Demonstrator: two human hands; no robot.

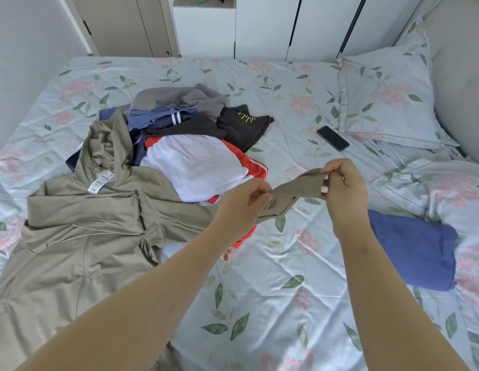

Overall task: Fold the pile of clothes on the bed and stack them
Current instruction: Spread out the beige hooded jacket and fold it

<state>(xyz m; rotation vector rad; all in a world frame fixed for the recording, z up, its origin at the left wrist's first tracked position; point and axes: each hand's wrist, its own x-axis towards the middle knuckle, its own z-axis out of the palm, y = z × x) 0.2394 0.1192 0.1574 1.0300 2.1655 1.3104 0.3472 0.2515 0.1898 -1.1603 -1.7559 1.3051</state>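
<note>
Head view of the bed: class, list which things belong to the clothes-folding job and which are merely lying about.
Part of the job: khaki hooded jacket, its sleeve pinched by left hand and right hand; mixed unfolded clothes pile; folded blue garment.
Lying about: black smartphone; floral pillow.

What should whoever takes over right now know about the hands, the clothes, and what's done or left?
Hands: left grip and right grip each pinch the sleeve of the khaki jacket, which lies spread on the bed.
Clothes: the unfolded pile sits behind the jacket.
Done: one blue garment lies folded at the right.
Left: fold the jacket, then the pile, and stack everything.
</note>
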